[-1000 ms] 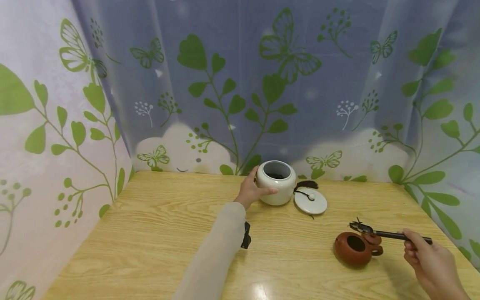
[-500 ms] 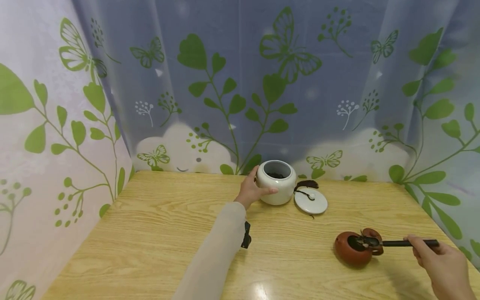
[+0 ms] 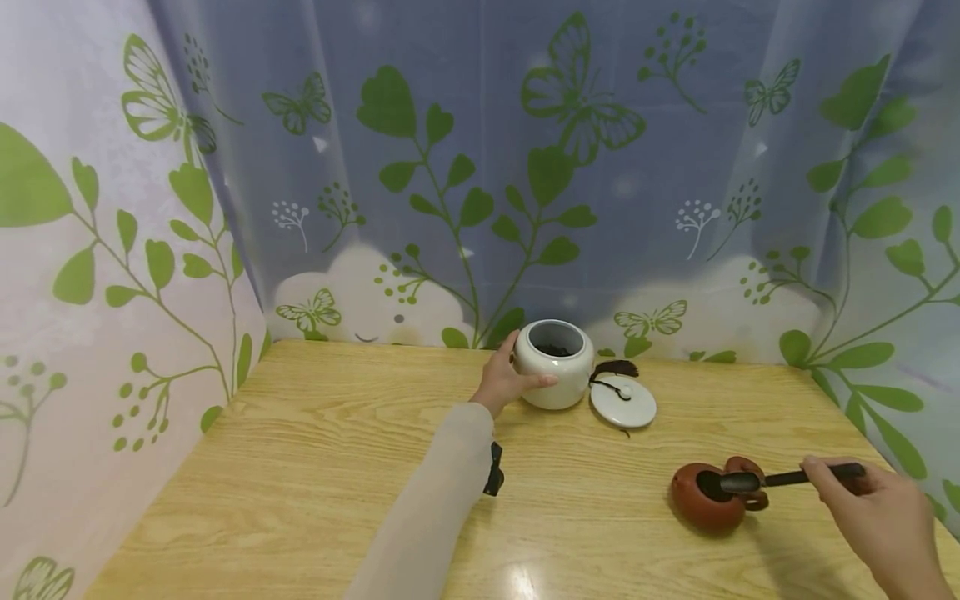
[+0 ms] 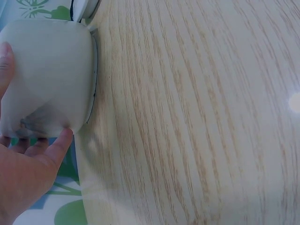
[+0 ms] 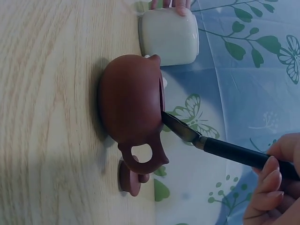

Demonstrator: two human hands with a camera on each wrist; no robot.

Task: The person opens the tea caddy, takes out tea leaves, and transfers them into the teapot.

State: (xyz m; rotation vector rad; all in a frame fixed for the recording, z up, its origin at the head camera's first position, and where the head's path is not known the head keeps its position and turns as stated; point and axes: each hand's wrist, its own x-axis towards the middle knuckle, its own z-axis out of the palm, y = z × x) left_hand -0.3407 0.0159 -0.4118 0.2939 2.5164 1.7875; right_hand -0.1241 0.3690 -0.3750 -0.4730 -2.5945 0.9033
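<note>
In the head view, my left hand (image 3: 504,381) holds the near-left side of a white ceramic jar (image 3: 557,386), thumb and fingers spread around it. Dark tea leaves (image 3: 553,351) lie inside the uncovered jar. My right hand (image 3: 876,510) pinches the dark handle of a tea scoop (image 3: 741,482). The scoop's tip is at the mouth of a reddish-brown clay teapot (image 3: 707,508), tilted down into the opening in the right wrist view. No leaves show on the scoop. Dark leaves are visible within the teapot's opening.
The jar's white lid (image 3: 621,413) lies right of the jar, with a dark tassel (image 3: 618,367) behind it. By the teapot's handle rests its small clay lid (image 5: 128,180). A patterned curtain (image 3: 450,167) rises behind the wooden table (image 3: 315,467).
My right hand has lowered and tilted the leaf-loaded scoop from above the teapot to its mouth, and the leaves have left it. My left hand stays on the jar.
</note>
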